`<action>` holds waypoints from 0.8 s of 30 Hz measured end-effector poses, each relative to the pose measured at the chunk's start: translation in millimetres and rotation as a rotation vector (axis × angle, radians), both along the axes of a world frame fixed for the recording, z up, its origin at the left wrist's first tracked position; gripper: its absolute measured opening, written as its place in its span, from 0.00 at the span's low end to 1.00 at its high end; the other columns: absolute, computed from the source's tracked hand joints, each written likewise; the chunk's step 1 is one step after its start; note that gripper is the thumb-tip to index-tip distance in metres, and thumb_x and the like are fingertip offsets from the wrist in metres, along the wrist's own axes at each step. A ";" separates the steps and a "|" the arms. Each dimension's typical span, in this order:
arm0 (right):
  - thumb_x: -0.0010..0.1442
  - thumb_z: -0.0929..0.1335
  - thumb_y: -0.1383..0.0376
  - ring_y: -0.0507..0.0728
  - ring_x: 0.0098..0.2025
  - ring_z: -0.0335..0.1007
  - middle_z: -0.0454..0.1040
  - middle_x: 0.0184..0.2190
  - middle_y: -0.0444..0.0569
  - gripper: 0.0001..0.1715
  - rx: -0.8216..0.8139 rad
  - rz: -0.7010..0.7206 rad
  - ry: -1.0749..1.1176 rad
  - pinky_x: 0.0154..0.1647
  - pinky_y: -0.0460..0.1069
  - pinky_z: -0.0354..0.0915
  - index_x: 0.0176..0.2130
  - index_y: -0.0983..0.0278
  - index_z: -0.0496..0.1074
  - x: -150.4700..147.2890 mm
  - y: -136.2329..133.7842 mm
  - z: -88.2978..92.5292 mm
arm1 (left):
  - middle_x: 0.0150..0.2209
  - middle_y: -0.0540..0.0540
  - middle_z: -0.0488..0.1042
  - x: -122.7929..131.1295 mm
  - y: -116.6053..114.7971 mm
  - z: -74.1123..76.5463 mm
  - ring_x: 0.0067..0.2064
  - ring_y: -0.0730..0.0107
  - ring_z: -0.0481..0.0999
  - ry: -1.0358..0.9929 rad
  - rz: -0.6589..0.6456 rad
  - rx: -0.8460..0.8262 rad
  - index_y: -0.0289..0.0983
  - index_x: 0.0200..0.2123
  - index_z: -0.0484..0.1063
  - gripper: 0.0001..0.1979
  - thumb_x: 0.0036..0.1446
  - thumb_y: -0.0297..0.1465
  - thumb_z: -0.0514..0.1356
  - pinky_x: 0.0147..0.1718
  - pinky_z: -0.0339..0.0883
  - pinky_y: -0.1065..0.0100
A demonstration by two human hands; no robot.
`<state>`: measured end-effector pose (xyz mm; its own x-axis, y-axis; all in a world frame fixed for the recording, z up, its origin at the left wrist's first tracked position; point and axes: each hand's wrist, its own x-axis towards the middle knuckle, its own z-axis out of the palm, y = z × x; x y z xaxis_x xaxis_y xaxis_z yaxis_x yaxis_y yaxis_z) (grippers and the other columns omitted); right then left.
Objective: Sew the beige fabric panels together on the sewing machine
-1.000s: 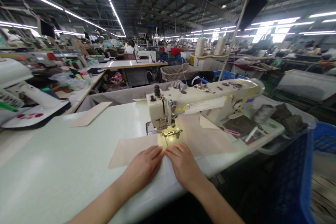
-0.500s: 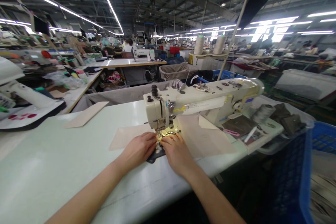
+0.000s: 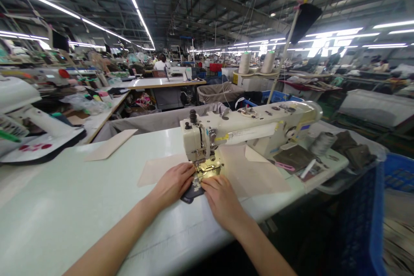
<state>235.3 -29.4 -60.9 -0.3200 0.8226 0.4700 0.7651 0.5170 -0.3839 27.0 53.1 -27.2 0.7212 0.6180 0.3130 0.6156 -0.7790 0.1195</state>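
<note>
Way off past the left hand [image 3: 173,185] there's a white machine [image 3: 32,125] on the next table over, then a tan paper sheet [image 3: 108,144] lying on the pale sewing table [image 3: 64,198]. Just beyond that hand sits a 2nd tan sheet [image 3: 158,164]. The hand itself is flat, fingers together, pressing down on a dark patterned fabric piece [image 3: 193,192], no real pinch on it. The fabric sits between both hands, right under the presser foot [image 3: 207,168] of the cream sewing machine [image 3: 249,129]. Right hand [image 3: 223,202] is flat too, fingertips on the fabric's edge, with only a narrow gap to the left one. Beyond and right of it lies a 3rd tan sheet [image 3: 250,170], then a grey thread cone [image 3: 323,143], and off to the right a blue crate [image 3: 362,224].
</note>
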 end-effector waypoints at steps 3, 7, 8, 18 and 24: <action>0.68 0.66 0.73 0.60 0.53 0.68 0.77 0.50 0.50 0.14 0.023 0.007 -0.005 0.60 0.58 0.61 0.50 0.61 0.74 -0.1 1.6 -0.5 | 0.53 0.39 0.76 -0.3 0.4 -0.4 0.52 0.59 0.76 0.002 0.005 -0.013 0.38 0.54 0.73 0.17 0.70 0.33 0.50 0.53 0.72 0.58; 0.68 0.66 0.72 0.59 0.53 0.68 0.77 0.50 0.49 0.13 0.032 0.007 -0.004 0.59 0.57 0.61 0.50 0.61 0.75 -0.2 2.0 -1.3 | 0.53 0.39 0.76 0.1 1.2 -0.1 0.52 0.58 0.76 0.014 0.043 -0.011 0.39 0.54 0.73 0.16 0.70 0.34 0.51 0.52 0.71 0.56; 0.68 0.66 0.72 0.59 0.53 0.68 0.77 0.50 0.49 0.14 0.031 0.006 0.002 0.59 0.57 0.61 0.50 0.61 0.74 -0.3 1.8 -1.6 | 0.52 0.39 0.76 0.6 1.0 0.8 0.52 0.57 0.76 0.023 0.053 -0.006 0.40 0.54 0.73 0.15 0.69 0.33 0.52 0.52 0.71 0.56; 0.67 0.68 0.70 0.60 0.51 0.70 0.77 0.49 0.51 0.12 0.019 -0.017 0.103 0.56 0.57 0.64 0.50 0.62 0.75 -5.3 -1.8 2.3 | 0.40 0.43 0.74 5.1 -12.2 10.3 0.42 0.64 0.75 -0.007 -0.009 -0.175 0.38 0.39 0.77 0.14 0.66 0.23 0.51 0.43 0.72 0.65; 0.64 0.73 0.67 0.60 0.50 0.69 0.77 0.45 0.49 0.08 -0.014 0.000 0.050 0.56 0.57 0.64 0.44 0.63 0.75 -7.1 -11.2 9.7 | 0.49 0.38 0.75 12.9 -31.2 -2.9 0.51 0.54 0.74 0.036 0.043 -0.039 0.37 0.47 0.75 0.12 0.66 0.26 0.54 0.48 0.73 0.54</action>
<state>228.2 -40.6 -51.3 -0.2964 0.8290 0.4743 0.7445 0.5116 -0.4289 39.9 21.9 -30.2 0.7038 0.6600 0.2629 0.6531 -0.7467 0.1262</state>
